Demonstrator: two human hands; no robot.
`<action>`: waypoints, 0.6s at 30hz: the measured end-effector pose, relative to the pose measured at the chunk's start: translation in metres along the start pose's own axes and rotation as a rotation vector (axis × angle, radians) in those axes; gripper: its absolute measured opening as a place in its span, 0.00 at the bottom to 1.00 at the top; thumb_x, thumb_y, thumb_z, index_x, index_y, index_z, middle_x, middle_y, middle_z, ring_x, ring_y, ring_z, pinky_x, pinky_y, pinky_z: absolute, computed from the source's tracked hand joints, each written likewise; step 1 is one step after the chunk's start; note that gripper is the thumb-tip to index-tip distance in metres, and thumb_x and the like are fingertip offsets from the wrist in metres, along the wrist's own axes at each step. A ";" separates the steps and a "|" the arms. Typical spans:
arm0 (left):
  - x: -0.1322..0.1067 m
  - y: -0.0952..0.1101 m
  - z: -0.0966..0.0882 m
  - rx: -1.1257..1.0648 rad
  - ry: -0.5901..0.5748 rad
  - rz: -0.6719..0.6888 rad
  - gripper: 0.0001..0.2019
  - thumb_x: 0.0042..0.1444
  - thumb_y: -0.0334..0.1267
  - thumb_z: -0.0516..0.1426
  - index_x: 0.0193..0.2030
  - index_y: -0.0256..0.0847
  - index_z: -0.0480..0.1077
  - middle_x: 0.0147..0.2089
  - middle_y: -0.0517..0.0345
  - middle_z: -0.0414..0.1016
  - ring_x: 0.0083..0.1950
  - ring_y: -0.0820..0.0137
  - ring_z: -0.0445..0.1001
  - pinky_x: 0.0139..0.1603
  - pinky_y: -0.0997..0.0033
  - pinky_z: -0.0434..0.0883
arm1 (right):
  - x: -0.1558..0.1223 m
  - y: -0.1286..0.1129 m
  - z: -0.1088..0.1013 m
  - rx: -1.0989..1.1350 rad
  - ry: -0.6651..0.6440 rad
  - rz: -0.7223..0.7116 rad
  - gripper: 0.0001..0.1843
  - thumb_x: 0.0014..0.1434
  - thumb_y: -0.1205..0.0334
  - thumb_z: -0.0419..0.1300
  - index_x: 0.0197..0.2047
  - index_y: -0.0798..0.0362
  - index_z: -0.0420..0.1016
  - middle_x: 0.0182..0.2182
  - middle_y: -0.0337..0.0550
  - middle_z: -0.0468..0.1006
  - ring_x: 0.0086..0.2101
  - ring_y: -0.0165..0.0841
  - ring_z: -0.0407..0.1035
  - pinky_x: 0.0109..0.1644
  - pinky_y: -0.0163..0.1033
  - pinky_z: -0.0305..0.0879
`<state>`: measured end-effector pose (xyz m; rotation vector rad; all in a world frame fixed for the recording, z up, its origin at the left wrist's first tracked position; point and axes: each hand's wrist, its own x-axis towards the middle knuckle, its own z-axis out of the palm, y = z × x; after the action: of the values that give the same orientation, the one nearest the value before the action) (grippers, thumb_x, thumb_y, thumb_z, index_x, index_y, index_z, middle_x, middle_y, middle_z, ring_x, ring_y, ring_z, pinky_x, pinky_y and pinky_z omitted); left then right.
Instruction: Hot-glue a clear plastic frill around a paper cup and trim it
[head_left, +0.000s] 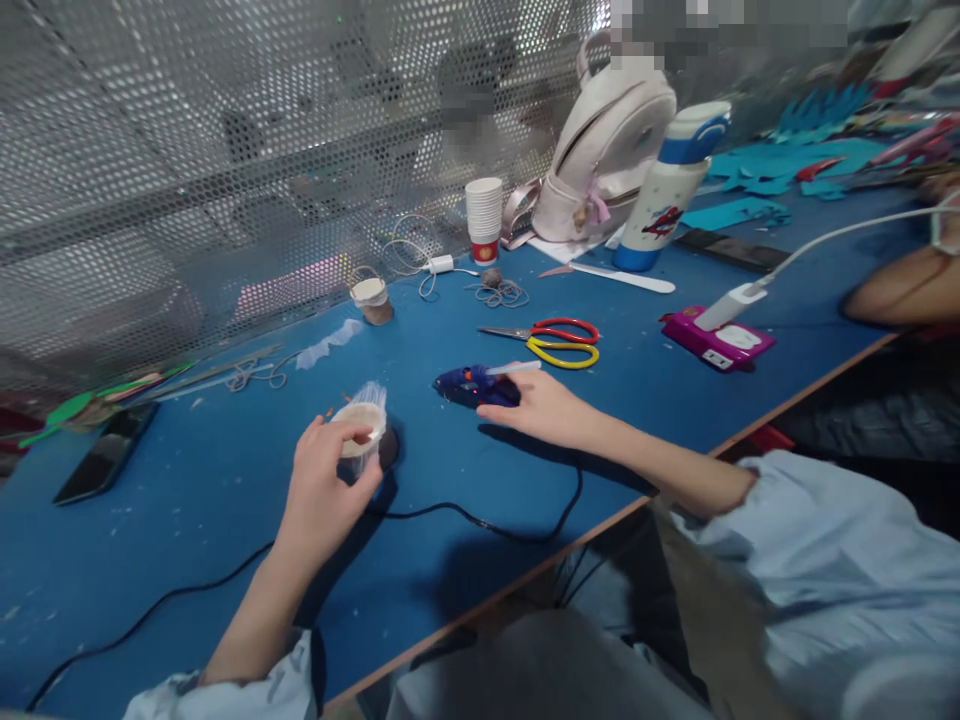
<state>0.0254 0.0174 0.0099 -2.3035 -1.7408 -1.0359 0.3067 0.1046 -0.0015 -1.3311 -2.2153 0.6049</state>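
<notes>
My left hand (322, 490) grips a small paper cup (356, 428), with its fingers over the rim and inside edge and its thumb on the near side. Sheer whitish material (373, 398) stands up around the cup's far side. To the right, my right hand (544, 405) is closed around the back of a dark blue glue gun (474, 384). A pale glue stick (514, 368) runs out of the gun's rear, and its nozzle points left toward the cup. My fingers hide most of the gun's handle.
Scissors (551, 338) with red and yellow handles lie beyond the gun. Behind are another small cup (371, 300), stacked paper cups (484, 215), a bottle (667, 195) and a backpack (592, 150). A pink power strip (720, 340) sits right; a black cord (480, 520) crosses the front. Another person's arm (900, 285) rests at far right.
</notes>
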 end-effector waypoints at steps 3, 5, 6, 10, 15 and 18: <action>-0.001 0.000 0.001 0.016 -0.001 -0.001 0.04 0.53 0.37 0.55 0.37 0.45 0.67 0.37 0.58 0.78 0.43 0.62 0.76 0.63 0.49 0.63 | -0.035 -0.002 -0.014 -0.203 0.203 0.004 0.13 0.55 0.51 0.61 0.30 0.51 0.67 0.27 0.41 0.73 0.28 0.35 0.65 0.35 0.41 0.60; 0.000 0.000 0.001 0.002 -0.025 -0.019 0.03 0.53 0.38 0.55 0.36 0.45 0.67 0.36 0.57 0.77 0.41 0.63 0.76 0.59 0.53 0.66 | -0.053 -0.012 -0.021 -0.218 0.247 -0.179 0.11 0.61 0.57 0.56 0.29 0.50 0.67 0.23 0.40 0.72 0.25 0.33 0.65 0.34 0.40 0.61; 0.000 0.001 0.001 -0.010 -0.041 -0.033 0.03 0.53 0.38 0.54 0.35 0.45 0.68 0.36 0.57 0.77 0.41 0.63 0.76 0.56 0.55 0.68 | -0.057 -0.019 -0.022 -0.207 0.228 -0.324 0.08 0.63 0.59 0.55 0.32 0.51 0.69 0.26 0.41 0.74 0.27 0.32 0.66 0.34 0.39 0.63; 0.000 0.000 -0.003 -0.086 -0.071 -0.061 0.04 0.54 0.38 0.54 0.36 0.43 0.69 0.38 0.56 0.75 0.39 0.65 0.74 0.43 0.66 0.70 | -0.031 -0.053 -0.009 -0.218 0.271 -0.827 0.09 0.64 0.66 0.53 0.43 0.59 0.72 0.39 0.52 0.77 0.39 0.35 0.70 0.44 0.39 0.68; -0.002 -0.005 -0.010 -0.198 -0.132 -0.002 0.03 0.55 0.35 0.55 0.36 0.44 0.68 0.36 0.59 0.73 0.37 0.69 0.72 0.41 0.70 0.69 | 0.036 -0.072 0.029 -0.278 0.321 -1.072 0.16 0.65 0.73 0.48 0.52 0.58 0.70 0.50 0.52 0.74 0.55 0.38 0.63 0.54 0.43 0.64; -0.004 -0.006 -0.010 -0.236 -0.138 0.007 0.02 0.55 0.34 0.55 0.36 0.44 0.68 0.36 0.60 0.72 0.37 0.70 0.71 0.40 0.71 0.69 | 0.050 -0.071 0.049 -0.252 0.296 -1.132 0.14 0.68 0.69 0.46 0.45 0.59 0.73 0.41 0.49 0.77 0.46 0.34 0.67 0.54 0.41 0.63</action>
<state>0.0149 0.0122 0.0135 -2.5778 -1.7406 -1.1645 0.2082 0.1133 0.0111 -0.0768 -2.3612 -0.2809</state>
